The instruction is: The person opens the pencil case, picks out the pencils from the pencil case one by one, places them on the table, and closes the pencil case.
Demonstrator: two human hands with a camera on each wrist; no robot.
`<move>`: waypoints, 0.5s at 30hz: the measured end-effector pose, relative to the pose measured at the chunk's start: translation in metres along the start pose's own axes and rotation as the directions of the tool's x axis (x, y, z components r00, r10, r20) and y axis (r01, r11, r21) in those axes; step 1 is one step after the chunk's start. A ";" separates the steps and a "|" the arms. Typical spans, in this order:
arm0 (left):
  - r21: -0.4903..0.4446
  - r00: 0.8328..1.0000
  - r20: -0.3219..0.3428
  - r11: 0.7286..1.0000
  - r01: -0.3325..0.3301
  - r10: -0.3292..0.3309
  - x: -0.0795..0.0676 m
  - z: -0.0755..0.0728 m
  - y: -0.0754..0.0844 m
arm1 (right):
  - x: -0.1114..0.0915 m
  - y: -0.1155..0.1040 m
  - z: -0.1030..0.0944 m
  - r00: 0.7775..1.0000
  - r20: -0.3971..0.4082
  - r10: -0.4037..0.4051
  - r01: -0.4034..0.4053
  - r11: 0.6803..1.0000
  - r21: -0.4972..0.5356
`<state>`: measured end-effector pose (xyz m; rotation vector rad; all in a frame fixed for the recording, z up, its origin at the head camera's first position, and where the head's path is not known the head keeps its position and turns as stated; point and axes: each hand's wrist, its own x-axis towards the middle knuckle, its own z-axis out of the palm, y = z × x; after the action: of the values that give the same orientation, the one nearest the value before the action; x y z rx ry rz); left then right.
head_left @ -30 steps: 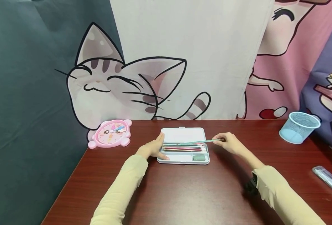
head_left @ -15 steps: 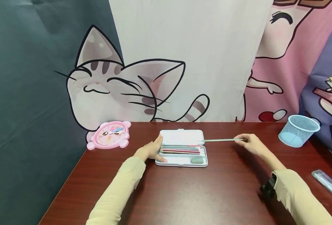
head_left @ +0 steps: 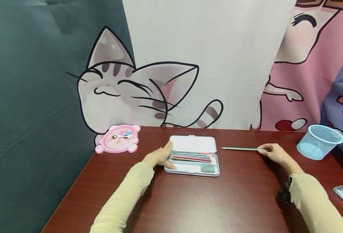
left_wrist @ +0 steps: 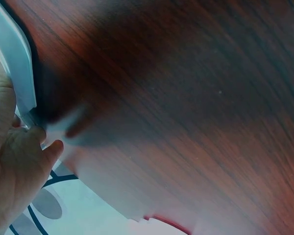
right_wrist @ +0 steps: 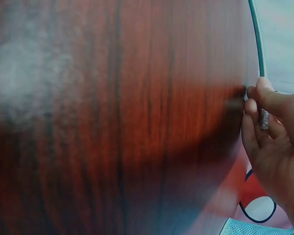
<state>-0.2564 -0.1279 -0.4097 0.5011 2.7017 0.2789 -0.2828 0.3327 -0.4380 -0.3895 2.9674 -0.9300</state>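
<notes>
Green pencil [head_left: 238, 149] pinched in the right grip [head_left: 273, 153], tip just right of the open pencil case [head_left: 186, 168].
Head view: can't tell if it's touching the bench [head_left: 206, 204]; left grip [head_left: 159, 156] has fingers and thumb spread, hiding part of the case's left edge. Left wrist cam: case mostly cut off. Right wrist cam: pencil tip's out of frame, fingers cover some of the shaft.
</notes>
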 end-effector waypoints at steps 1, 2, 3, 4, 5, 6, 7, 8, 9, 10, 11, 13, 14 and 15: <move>0.000 1.000 0.001 1.000 0.001 -0.001 0.000 0.000 0.000 | 0.000 0.001 0.000 1.000 0.007 0.005 -0.005 1.000 -0.013; -0.001 1.000 0.003 1.000 0.001 -0.001 0.000 0.000 0.001 | 0.001 0.002 -0.001 1.000 0.013 0.007 -0.007 1.000 -0.023; -0.003 1.000 0.004 1.000 0.001 -0.001 0.001 0.000 0.001 | 0.001 0.002 -0.001 1.000 0.017 0.010 -0.009 0.999 -0.032; -0.004 1.000 0.006 1.000 0.001 -0.001 0.000 0.001 0.001 | 0.001 0.003 -0.002 1.000 0.021 0.019 -0.018 0.999 -0.036; -0.005 1.000 0.007 1.000 0.001 -0.001 0.000 0.001 0.001 | 0.001 0.003 -0.002 0.999 0.023 0.030 -0.029 0.999 -0.032; -0.006 1.000 0.008 1.000 0.002 -0.002 0.000 0.001 0.001 | 0.001 0.004 -0.001 0.999 0.027 0.041 -0.040 0.999 -0.022; -0.005 1.000 0.009 1.000 0.001 -0.001 0.000 0.001 0.001 | 0.001 0.004 -0.001 0.998 0.030 0.057 -0.056 0.998 -0.012; -0.007 1.000 0.009 1.000 0.002 -0.002 0.000 0.002 0.001 | 0.001 0.004 0.000 0.997 0.030 0.071 -0.071 0.998 0.000; -0.006 1.000 0.008 1.000 0.000 0.000 0.000 0.002 0.000 | 0.002 0.004 0.000 0.996 0.029 0.085 -0.085 0.996 0.013; -0.004 1.000 0.008 1.000 0.000 0.000 0.001 0.002 0.000 | 0.002 0.004 0.001 0.995 0.026 0.097 -0.098 0.995 0.027; -0.001 1.000 0.007 1.000 -0.001 0.001 0.001 0.003 -0.001 | 0.002 0.004 0.002 0.994 0.023 0.102 -0.103 0.994 0.040; 0.010 1.000 0.006 1.000 -0.004 0.004 0.002 0.002 -0.001 | 0.003 0.004 0.002 0.995 0.016 0.094 -0.095 0.994 0.046; 0.011 1.000 0.005 1.000 -0.003 0.003 0.002 0.002 -0.002 | 0.004 0.004 0.002 0.996 0.011 0.085 -0.085 0.995 0.048; 0.017 1.000 0.004 1.000 -0.004 0.004 0.003 0.002 -0.002 | 0.005 0.003 0.002 0.997 0.003 0.076 -0.076 0.996 0.044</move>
<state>-0.2587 -0.1284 -0.4125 0.5110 2.7014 0.2556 -0.2879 0.3333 -0.4411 -0.2746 2.9318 -0.9845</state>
